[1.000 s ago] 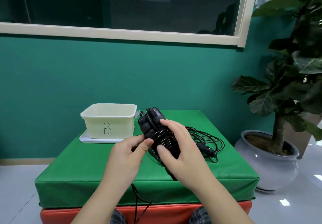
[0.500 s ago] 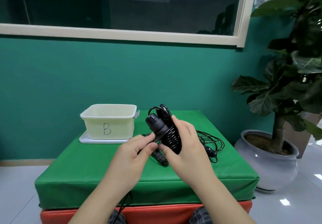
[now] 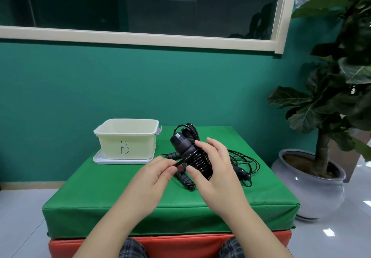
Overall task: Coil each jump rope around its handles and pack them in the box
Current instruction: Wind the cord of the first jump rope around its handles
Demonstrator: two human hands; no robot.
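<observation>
My right hand (image 3: 217, 169) grips the paired black handles of a jump rope (image 3: 187, 147), held upright above the green mat, with the cord wound round them in tight turns. My left hand (image 3: 154, 174) pinches the free end of that cord just left of the coil. A second black jump rope (image 3: 245, 164) lies loose on the mat behind my hands, its handles partly hidden. The cream box (image 3: 126, 139) marked "B" stands open at the mat's back left, on its lid.
The green mat (image 3: 104, 201) rests on a red cushion (image 3: 180, 245). A large potted plant (image 3: 313, 179) stands on the floor to the right. A teal wall with a window runs behind.
The slack cord that hung down past the mat's front edge has been wound onto the handles. The bundle tilted more upright and my left hand now pinches the cord's short end.
</observation>
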